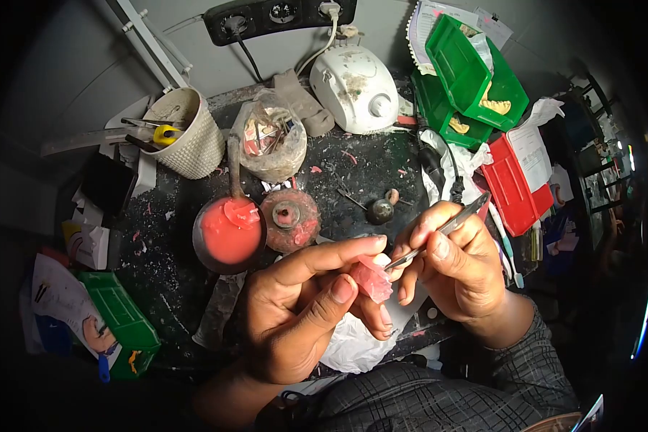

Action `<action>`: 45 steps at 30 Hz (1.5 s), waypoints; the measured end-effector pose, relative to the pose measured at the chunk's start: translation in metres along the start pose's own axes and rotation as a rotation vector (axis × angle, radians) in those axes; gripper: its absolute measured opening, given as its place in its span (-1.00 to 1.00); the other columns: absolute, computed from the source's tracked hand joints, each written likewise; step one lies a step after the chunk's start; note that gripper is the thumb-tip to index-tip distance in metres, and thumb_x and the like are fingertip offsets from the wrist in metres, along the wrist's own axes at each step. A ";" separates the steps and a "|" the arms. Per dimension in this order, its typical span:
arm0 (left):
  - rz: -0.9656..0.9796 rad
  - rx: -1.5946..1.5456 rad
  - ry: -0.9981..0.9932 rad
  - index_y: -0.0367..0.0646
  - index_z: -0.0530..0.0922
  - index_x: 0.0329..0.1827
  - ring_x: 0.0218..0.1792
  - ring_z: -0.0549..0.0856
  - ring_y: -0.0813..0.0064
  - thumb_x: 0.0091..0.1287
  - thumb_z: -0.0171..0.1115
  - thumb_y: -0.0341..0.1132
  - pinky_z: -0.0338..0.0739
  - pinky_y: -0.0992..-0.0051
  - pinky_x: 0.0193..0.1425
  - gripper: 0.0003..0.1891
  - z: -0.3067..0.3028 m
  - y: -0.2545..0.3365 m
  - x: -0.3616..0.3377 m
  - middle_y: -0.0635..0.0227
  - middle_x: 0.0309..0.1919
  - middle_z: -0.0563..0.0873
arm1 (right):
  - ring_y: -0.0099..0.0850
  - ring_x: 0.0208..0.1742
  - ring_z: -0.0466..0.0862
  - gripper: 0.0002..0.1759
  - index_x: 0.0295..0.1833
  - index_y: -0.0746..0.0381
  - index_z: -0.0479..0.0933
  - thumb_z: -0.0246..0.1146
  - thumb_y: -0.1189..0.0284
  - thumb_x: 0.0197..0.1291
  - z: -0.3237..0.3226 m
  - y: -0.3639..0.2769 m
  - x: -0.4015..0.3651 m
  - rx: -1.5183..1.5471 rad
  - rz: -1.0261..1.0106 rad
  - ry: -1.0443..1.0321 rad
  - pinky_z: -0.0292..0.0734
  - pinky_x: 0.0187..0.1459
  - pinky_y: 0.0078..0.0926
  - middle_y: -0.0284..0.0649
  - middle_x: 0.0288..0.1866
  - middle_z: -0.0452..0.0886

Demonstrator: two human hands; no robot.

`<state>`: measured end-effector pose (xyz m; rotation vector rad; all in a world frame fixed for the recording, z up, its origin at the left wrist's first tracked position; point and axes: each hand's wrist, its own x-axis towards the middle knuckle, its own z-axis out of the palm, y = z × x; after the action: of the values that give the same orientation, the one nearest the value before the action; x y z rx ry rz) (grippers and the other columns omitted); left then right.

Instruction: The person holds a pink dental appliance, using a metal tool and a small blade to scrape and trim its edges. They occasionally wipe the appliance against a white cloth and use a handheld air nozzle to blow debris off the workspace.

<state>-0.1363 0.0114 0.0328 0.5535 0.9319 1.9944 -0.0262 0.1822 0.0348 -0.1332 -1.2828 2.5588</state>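
Observation:
My left hand [291, 309] pinches a small, translucent pink wax piece [373, 282] between thumb and fingers, with a whitish part at its upper edge. In my right hand [468, 270] is a slim metal wax carver [457, 222], gripped between thumb and fingers like a pen. Its tip points down-left and meets the right side of the wax piece. Left of the hands, a small dark pan [200, 252] holds pink wax [230, 234]. Beside the pan stands a wax-smeared spirit burner [290, 218].
A cream woven basket [194, 147] holds tools at the back left. Next to it is a bag-lined container [273, 162]. Behind stands a white control box [356, 90] with a knob. Green bins [457, 61] with dental casts and a red tray [513, 187] lie right; another green bin [122, 313], left.

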 end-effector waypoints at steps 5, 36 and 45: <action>-0.002 -0.082 -0.129 -0.50 0.43 0.36 -0.23 0.77 0.35 0.58 0.05 -0.45 0.75 0.37 -0.12 -0.63 -0.012 -0.001 0.000 0.03 -0.09 0.68 | -0.11 -0.03 0.80 -0.78 0.05 0.44 0.56 0.17 0.47 0.50 -0.002 0.000 0.000 0.074 0.075 0.019 0.81 -0.27 -0.34 0.11 -0.06 0.71; 0.069 0.255 -0.062 -0.55 0.54 0.21 -0.33 0.73 0.39 0.53 0.04 -0.52 0.70 0.45 -0.23 -0.70 -0.008 -0.004 0.000 0.05 -0.22 0.69 | -0.04 -0.32 0.82 -0.80 -0.07 0.50 0.59 0.20 0.54 0.36 -0.019 -0.016 0.004 0.187 0.534 0.068 0.80 -0.44 -0.28 0.10 -0.27 0.75; 0.074 0.194 -0.008 -0.55 0.50 0.26 -0.31 0.75 0.37 0.51 0.06 -0.53 0.72 0.39 -0.20 -0.66 -0.005 0.001 0.000 0.01 -0.17 0.69 | -0.06 -0.34 0.81 -0.81 -0.09 0.55 0.55 0.21 0.57 0.37 -0.014 -0.036 0.002 0.037 0.389 -0.120 0.75 -0.51 -0.41 0.17 -0.26 0.71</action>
<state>-0.1406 0.0090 0.0301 0.7123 1.1225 1.9772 -0.0176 0.2142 0.0547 -0.2465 -1.3645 2.9564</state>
